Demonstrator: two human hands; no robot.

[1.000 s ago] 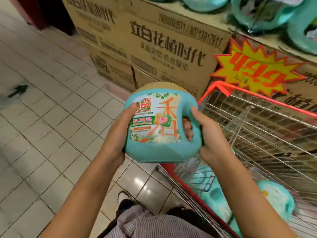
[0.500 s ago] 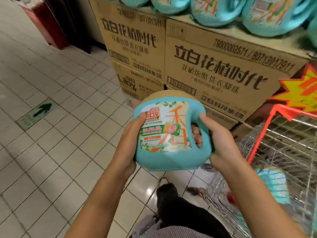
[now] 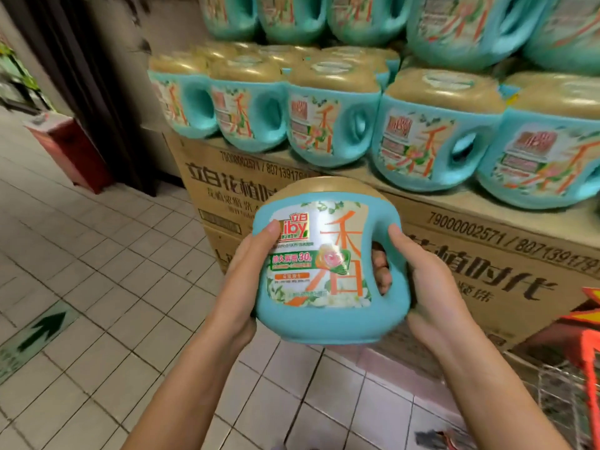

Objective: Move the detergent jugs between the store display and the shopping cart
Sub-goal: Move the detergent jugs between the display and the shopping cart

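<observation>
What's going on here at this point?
A person holds one teal detergent jug upright in both hands. The left hand grips its side; the right hand has fingers through its handle. Matching jugs sit stacked on cardboard boxes just behind it. A corner of the shopping cart shows at lower right.

Jug (image 3: pixel 328 264) moved away from cart (image 3: pixel 589 358), toward display jugs (image 3: pixel 334 125).

Held jug (image 3: pixel 328 271) sits between the hands, left hand (image 3: pixel 243 284) on its left side, right hand (image 3: pixel 431 287) at its right-side handle, in front of cartons (image 3: pixel 487 254). Jug row (image 3: pixel 328 125) on cartons, upper jugs (image 3: pixel 292 17) stacked on it. Cart (image 3: pixel 589 362) lower right beside cartons. Box (image 3: pixel 69 151) far left on floor (image 3: pixel 97 254).
</observation>
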